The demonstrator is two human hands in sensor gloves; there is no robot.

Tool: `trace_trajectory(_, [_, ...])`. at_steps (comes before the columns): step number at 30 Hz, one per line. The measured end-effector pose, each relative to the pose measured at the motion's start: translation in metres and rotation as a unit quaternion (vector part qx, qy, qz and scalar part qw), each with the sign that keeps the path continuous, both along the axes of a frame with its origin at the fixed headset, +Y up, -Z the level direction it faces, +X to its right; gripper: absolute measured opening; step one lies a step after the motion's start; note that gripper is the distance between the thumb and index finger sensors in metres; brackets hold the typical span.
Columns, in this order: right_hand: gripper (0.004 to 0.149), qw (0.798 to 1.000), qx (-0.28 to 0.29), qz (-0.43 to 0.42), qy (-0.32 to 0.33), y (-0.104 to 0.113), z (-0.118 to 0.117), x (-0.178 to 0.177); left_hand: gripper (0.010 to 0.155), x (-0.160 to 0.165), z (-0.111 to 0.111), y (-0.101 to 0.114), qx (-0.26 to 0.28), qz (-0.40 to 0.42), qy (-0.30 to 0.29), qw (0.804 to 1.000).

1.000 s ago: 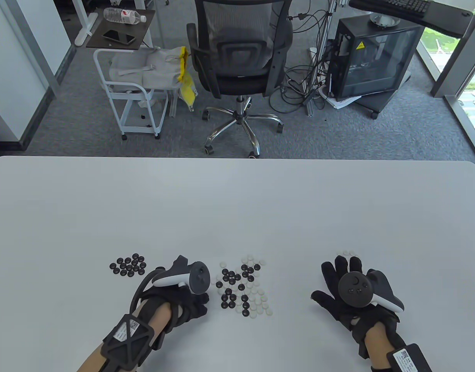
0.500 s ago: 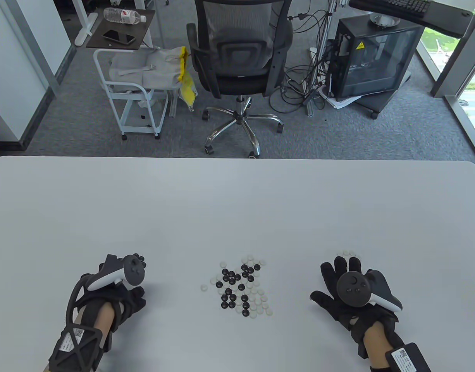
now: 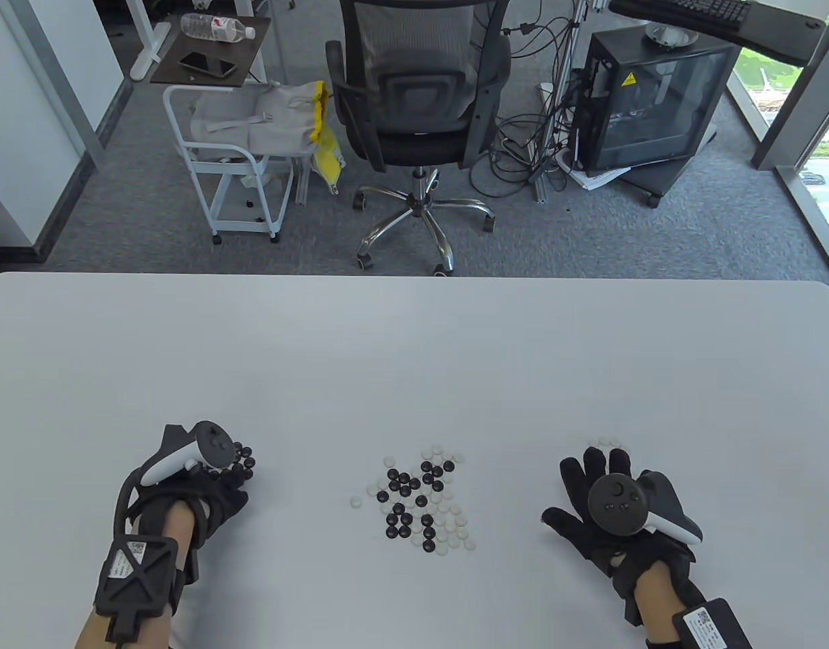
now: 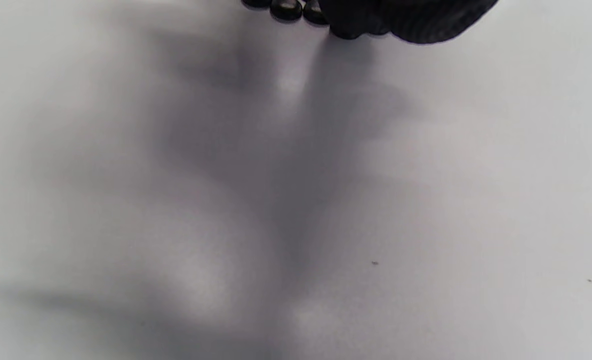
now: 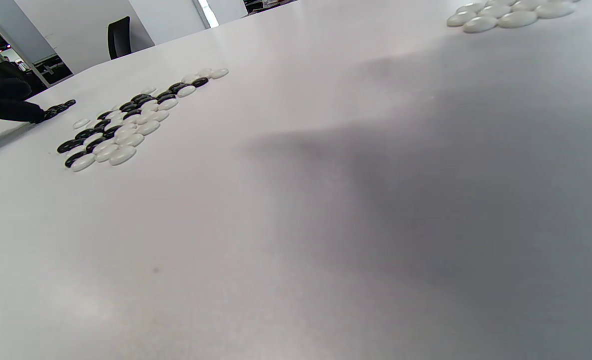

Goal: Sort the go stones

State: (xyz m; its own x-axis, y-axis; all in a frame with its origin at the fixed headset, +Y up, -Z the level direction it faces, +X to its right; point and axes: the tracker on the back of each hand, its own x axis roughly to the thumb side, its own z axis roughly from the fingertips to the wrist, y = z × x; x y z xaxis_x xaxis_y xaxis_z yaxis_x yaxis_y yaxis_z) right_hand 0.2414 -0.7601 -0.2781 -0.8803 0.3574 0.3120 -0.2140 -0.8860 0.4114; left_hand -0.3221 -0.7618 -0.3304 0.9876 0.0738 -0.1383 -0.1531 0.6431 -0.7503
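In the table view, the wide white surface (image 3: 414, 351) carries three groups of small round Go stones along its near edge. The mixed heap of black and white stones (image 3: 420, 499) lies at the middle of that edge. Toward the near left corner, the black-gloved left hand (image 3: 211, 483) lies over the cluster of black stones (image 3: 242, 460), its fingers bent down onto them; whether they pinch a stone cannot be told from this view. Toward the near right corner, the black-gloved right hand (image 3: 594, 503) lies flat on the surface with its fingers spread and straight, holding nothing. Its fingertips touch or nearly touch the small group of white stones (image 3: 607, 443).

In the left wrist view, dark gloved fingertips (image 4: 400, 20) come down at the top edge beside a few black stones (image 4: 286, 9). The grip itself is out of sight.

In the right wrist view, the mixed heap (image 5: 126, 125) lies at the left with the left hand (image 5: 3, 100) beyond it, and the white stones (image 5: 505, 14) sit at the top right.
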Motion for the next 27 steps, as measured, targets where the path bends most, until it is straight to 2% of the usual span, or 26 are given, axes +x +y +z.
trace_trajectory(2, [0.086, 1.0, -0.001, -0.001, 0.001, 0.0, 0.0, 0.0, 0.07, 0.004, 0.0, 0.015, 0.032, 0.016, -0.003, 0.999])
trace_trajectory(7, [0.086, 1.0, 0.004, -0.004, 0.002, 0.0, 0.0, -0.001, 0.08, 0.024, 0.01, 0.083, 0.167, 0.026, -0.036, 0.985])
trace_trajectory(10, [0.087, 1.0, 0.014, -0.007, 0.005, 0.002, 0.001, -0.001, 0.081, 0.043, 0.025, 0.121, 0.262, 0.021, -0.071, 0.962])
trace_trajectory(13, [0.087, 1.0, 0.025, -0.013, 0.008, 0.004, 0.001, -0.001, 0.082, 0.06, 0.038, 0.138, 0.334, -0.018, -0.102, 0.937])
trace_trajectory(15, [0.087, 0.999, 0.037, -0.023, 0.014, 0.005, 0.002, -0.002, 0.083, 0.074, 0.049, 0.141, 0.393, -0.025, -0.133, 0.909])
trace_trajectory(16, [0.087, 0.999, 0.039, -0.024, 0.015, 0.006, 0.002, -0.002, 0.083, 0.079, 0.052, 0.14, 0.405, -0.027, -0.144, 0.902])
trace_trajectory(20, [0.087, 0.998, 0.058, -0.025, 0.02, 0.008, 0.003, -0.005, 0.082, 0.107, 0.074, 0.121, 0.484, -0.03, -0.207, 0.85])
trace_trajectory(22, [0.087, 0.998, 0.06, -0.025, 0.02, 0.007, 0.003, -0.005, 0.081, 0.115, 0.081, 0.109, 0.492, -0.026, -0.223, 0.841])
trace_trajectory(25, [0.087, 0.998, 0.057, -0.024, 0.019, 0.007, 0.003, -0.005, 0.08, 0.116, 0.081, 0.084, 0.471, 0.005, -0.225, 0.853])
trace_trajectory(27, [0.087, 0.998, 0.056, -0.024, 0.02, 0.007, 0.003, -0.005, 0.08, 0.112, 0.079, 0.071, 0.48, 0.003, -0.214, 0.851])
